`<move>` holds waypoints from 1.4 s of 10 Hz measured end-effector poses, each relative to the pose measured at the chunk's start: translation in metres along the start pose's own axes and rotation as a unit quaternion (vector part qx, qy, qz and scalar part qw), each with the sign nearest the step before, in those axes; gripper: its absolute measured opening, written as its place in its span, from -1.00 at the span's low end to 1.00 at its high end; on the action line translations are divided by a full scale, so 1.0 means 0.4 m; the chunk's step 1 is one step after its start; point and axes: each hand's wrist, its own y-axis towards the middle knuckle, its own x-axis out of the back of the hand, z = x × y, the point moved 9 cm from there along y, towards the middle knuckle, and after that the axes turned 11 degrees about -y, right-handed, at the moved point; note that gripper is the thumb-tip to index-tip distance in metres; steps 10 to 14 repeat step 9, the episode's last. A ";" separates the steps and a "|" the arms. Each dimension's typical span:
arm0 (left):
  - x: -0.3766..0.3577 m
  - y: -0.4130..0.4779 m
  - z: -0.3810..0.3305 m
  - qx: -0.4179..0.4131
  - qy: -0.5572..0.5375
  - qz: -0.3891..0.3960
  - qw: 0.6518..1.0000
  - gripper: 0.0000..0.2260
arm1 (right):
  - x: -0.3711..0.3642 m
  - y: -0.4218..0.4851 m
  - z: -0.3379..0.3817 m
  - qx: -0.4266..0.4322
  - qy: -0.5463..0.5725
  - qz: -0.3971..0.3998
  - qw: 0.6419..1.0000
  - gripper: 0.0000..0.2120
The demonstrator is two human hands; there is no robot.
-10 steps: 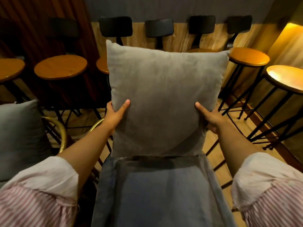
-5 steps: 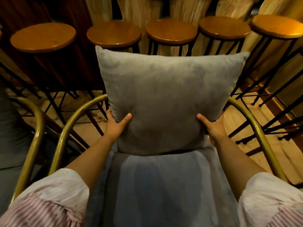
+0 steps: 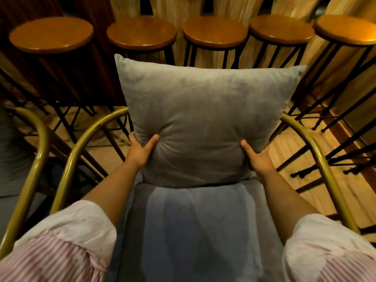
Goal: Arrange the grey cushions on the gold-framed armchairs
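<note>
A square grey cushion (image 3: 203, 119) stands upright at the far end of the grey seat (image 3: 193, 231) of a gold-framed armchair (image 3: 81, 149). My left hand (image 3: 140, 151) grips its lower left edge, thumb pressed into the front. On the lower right edge sits my right hand (image 3: 257, 157), holding it the same way. The cushion's bottom edge rests on the seat. Curved gold arm tubes run on both sides of the seat.
A second gold-framed armchair (image 3: 30, 169) with grey upholstery stands at the far left, mostly cut off. Several round wooden bar stools (image 3: 142, 33) on black metal legs line the wooden wall behind. Stool legs crowd the wooden floor to the right.
The cushion has come down from in front of me onto the seat's far end. My hands slid toward its lower corners, and my view tilted downward.
</note>
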 end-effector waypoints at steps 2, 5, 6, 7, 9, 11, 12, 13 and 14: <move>0.010 -0.069 -0.034 0.020 -0.006 0.013 1.000 -0.29 | 0.027 -0.043 0.019 -0.026 -0.036 0.034 0.998 -0.15; -0.011 -0.376 -0.266 -0.054 0.130 0.095 0.985 -0.51 | 0.111 -0.273 0.238 0.002 -0.167 0.085 0.982 -0.58; 0.022 -0.543 -0.354 -0.103 0.231 0.100 0.962 -0.55 | 0.132 -0.415 0.354 0.070 -0.233 0.110 0.964 -0.57; 0.075 -0.686 -0.407 -0.121 0.303 0.116 0.938 -0.55 | 0.132 -0.551 0.448 0.151 -0.308 0.145 0.928 -0.53; 0.207 -0.898 -0.482 -0.108 0.460 0.108 0.875 -0.50 | 0.078 -0.779 0.591 0.287 -0.452 0.178 0.826 -0.45; 0.207 -0.898 -0.482 -0.108 0.460 0.108 0.875 -0.50 | 0.078 -0.779 0.591 0.287 -0.452 0.178 0.826 -0.45; 0.207 -0.898 -0.482 -0.108 0.460 0.108 0.875 -0.50 | 0.078 -0.779 0.591 0.287 -0.452 0.178 0.826 -0.45; 0.207 -0.898 -0.482 -0.108 0.460 0.108 0.875 -0.50 | 0.078 -0.779 0.591 0.287 -0.452 0.178 0.826 -0.45; 0.207 -0.898 -0.482 -0.108 0.460 0.108 0.875 -0.50 | 0.078 -0.779 0.591 0.287 -0.452 0.178 0.826 -0.45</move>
